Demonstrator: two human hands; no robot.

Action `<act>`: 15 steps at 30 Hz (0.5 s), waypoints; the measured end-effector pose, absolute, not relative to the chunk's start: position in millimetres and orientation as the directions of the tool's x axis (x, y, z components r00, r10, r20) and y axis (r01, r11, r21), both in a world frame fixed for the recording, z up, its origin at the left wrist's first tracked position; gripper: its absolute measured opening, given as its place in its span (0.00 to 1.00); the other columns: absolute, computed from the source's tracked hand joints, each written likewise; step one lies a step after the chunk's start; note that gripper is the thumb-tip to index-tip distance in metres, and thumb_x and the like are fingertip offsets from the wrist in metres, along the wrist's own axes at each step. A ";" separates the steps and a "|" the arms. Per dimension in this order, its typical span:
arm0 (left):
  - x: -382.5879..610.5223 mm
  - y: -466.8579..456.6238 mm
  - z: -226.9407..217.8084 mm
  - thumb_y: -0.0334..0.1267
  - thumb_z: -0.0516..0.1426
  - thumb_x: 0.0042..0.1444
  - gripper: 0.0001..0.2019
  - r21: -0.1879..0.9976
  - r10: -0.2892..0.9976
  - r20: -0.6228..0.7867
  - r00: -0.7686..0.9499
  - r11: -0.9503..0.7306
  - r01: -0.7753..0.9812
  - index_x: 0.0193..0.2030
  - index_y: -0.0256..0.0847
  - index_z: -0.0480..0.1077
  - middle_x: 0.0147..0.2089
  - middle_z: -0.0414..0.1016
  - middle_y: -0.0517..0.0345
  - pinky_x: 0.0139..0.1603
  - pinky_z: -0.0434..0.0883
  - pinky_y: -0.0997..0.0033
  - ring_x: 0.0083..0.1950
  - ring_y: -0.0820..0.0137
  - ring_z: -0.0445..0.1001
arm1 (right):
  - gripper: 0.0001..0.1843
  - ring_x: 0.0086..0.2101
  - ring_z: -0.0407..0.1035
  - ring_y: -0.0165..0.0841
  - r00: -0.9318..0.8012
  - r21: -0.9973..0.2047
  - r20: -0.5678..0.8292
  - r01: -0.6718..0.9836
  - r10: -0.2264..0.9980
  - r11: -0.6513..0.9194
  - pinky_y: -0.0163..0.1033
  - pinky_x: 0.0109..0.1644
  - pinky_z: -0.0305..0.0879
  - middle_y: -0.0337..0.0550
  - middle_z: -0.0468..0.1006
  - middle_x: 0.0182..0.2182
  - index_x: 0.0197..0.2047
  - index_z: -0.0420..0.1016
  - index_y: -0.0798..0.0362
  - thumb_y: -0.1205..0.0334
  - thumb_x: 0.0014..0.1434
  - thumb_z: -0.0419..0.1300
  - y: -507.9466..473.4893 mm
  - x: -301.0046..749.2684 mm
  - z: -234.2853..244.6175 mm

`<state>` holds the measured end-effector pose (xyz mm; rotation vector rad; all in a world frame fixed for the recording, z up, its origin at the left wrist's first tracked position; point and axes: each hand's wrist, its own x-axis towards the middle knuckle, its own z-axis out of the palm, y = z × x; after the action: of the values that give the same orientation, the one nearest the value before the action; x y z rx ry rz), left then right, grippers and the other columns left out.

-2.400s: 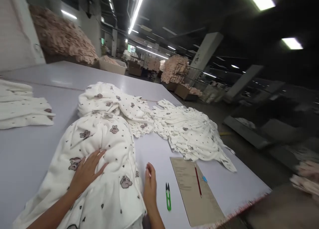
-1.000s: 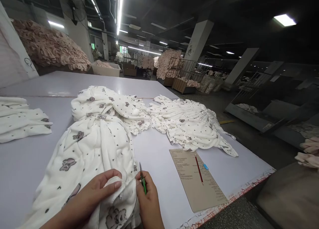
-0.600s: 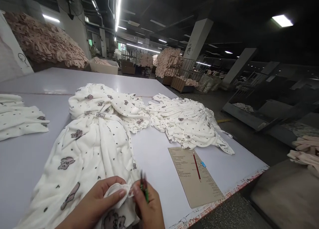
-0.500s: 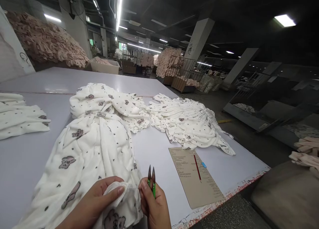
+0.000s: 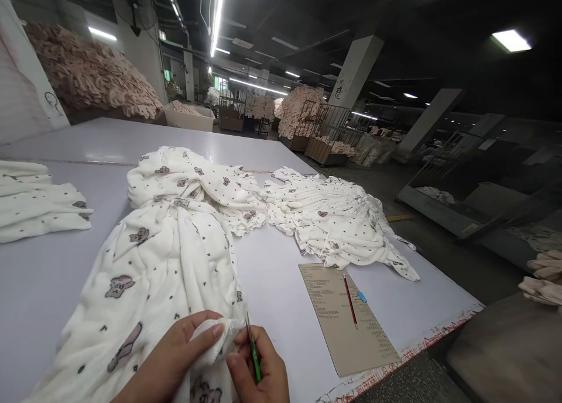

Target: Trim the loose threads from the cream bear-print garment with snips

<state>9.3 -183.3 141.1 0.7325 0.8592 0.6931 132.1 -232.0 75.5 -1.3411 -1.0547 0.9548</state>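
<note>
A white fleecy garment [image 5: 162,274] with grey animal prints and small dark spots lies across the table in front of me. My left hand [image 5: 184,344] is closed on its near end, with the thumb pressing the folded edge. Just to the right, my right hand [image 5: 261,365] is wrapped round green-handled thread snips [image 5: 254,350]. Their dark blades point away from me and show nearly edge-on beside the raised cloth. Whether the blades touch the fabric I cannot tell.
Matching garments [image 5: 338,216] are bunched at the right. Another piece of cloth [image 5: 44,204] lies far left. A written-on cardboard sheet [image 5: 327,327] carries a red pencil [image 5: 350,300] and a blue clip [image 5: 362,296]. Pink fabric piles [image 5: 92,75] and a wheeled cart [image 5: 327,148] stand beyond the table.
The snips have turned from showing both blades apart to nearly edge-on, and my right hand has rolled and moved slightly left toward the cloth edge. The view has shifted a little.
</note>
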 end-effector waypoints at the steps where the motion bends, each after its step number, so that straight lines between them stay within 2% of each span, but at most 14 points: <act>1: 10.0 -184.9 139.3 0.49 0.65 0.45 0.15 0.826 0.799 -0.404 0.446 0.528 -0.197 0.32 0.39 0.73 0.27 0.75 0.61 0.39 0.68 0.72 0.33 0.67 0.71 | 0.21 0.20 0.50 0.26 0.271 -0.996 0.055 0.087 0.961 0.033 0.31 0.23 0.46 0.30 0.56 0.17 0.28 0.66 0.53 0.41 0.52 0.57 -229.0 133.0 81.2; 4: 10.4 -189.7 133.2 0.52 0.64 0.44 0.18 0.875 0.814 -0.412 0.409 0.479 -0.073 0.32 0.39 0.72 0.27 0.73 0.62 0.36 0.67 0.74 0.32 0.68 0.69 | 0.21 0.23 0.52 0.28 0.262 -0.994 0.066 0.097 0.963 0.042 0.32 0.26 0.49 0.32 0.56 0.19 0.23 0.60 0.53 0.45 0.58 0.54 -221.5 137.3 96.1; 7: 8.9 -192.1 128.2 0.54 0.66 0.40 0.22 0.859 0.802 -0.465 0.376 0.511 -0.027 0.35 0.39 0.72 0.25 0.72 0.64 0.33 0.66 0.76 0.30 0.70 0.67 | 0.22 0.23 0.49 0.27 0.235 -0.993 -0.036 -0.122 0.971 -0.008 0.31 0.25 0.47 0.31 0.55 0.19 0.23 0.60 0.53 0.43 0.55 0.57 -217.8 144.8 104.4; 10: 7.4 -189.6 125.4 0.53 0.65 0.42 0.21 0.869 0.794 -0.425 0.436 0.493 -0.051 0.32 0.37 0.72 0.26 0.73 0.63 0.33 0.65 0.77 0.31 0.71 0.68 | 0.24 0.20 0.46 0.25 0.246 -0.954 -0.136 -0.293 0.960 -0.060 0.30 0.24 0.44 0.29 0.53 0.17 0.24 0.63 0.53 0.40 0.52 0.60 -219.8 148.6 105.0; 13: 7.1 -184.1 123.6 0.51 0.64 0.45 0.18 0.861 0.792 -0.396 0.464 0.496 -0.113 0.32 0.37 0.71 0.27 0.74 0.61 0.36 0.66 0.75 0.32 0.69 0.69 | 0.27 0.18 0.49 0.25 0.300 -0.963 -0.057 -0.268 0.952 0.026 0.31 0.23 0.50 0.31 0.58 0.16 0.33 0.73 0.53 0.35 0.48 0.60 -229.1 143.5 96.3; 15: 7.3 -181.0 122.9 0.50 0.64 0.45 0.17 0.831 0.781 -0.399 0.480 0.529 -0.171 0.30 0.37 0.70 0.26 0.73 0.62 0.36 0.66 0.74 0.31 0.70 0.68 | 0.28 0.17 0.53 0.28 0.306 -0.988 0.026 -0.136 0.952 0.071 0.33 0.22 0.54 0.35 0.63 0.15 0.33 0.76 0.51 0.33 0.47 0.57 -237.2 138.2 86.1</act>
<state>7.3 -181.0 122.9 0.8128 0.8807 0.6656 138.2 -237.2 86.1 -1.1981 -0.9013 1.0124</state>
